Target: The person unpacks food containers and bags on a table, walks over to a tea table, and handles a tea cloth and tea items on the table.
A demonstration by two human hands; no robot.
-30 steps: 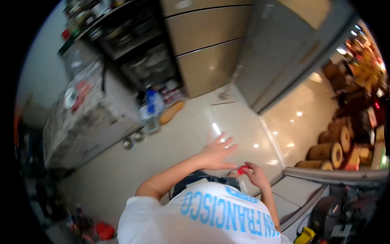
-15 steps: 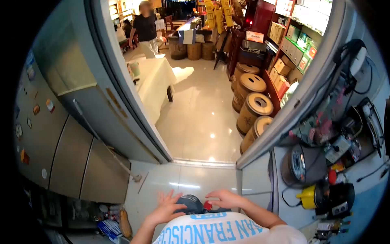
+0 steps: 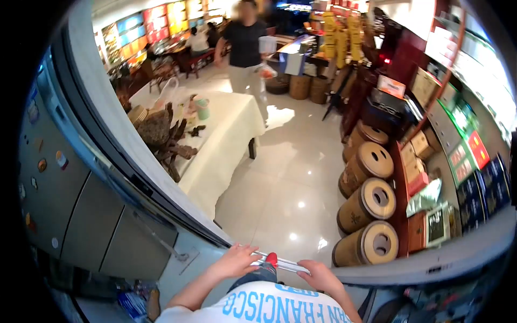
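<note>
My left hand (image 3: 237, 261) is held low in front of my white shirt (image 3: 280, 301), fingers stretched out and holding nothing. To its right is my right hand (image 3: 319, 274), its fingers extended towards the left and also without anything in them. Below and between them show a red shoe (image 3: 272, 259) and a dark trouser leg. The pale metal door threshold (image 3: 288, 264) lies beneath the hands, apparently apart from them.
A cream-covered table (image 3: 231, 134) with driftwood (image 3: 172, 134) and a light green cup (image 3: 202, 109) stands beyond the doorway. Several brown barrels (image 3: 355, 207) line the right beside shelves (image 3: 452, 156). A person (image 3: 245, 51) carrying containers faces this way. A grey fridge (image 3: 81, 215) is at left.
My view has moved forward to the doorway and swung left. The table and barrels look nearer, and the person has come closer. Both hands remain low, with a red shoe showing at the threshold.
</note>
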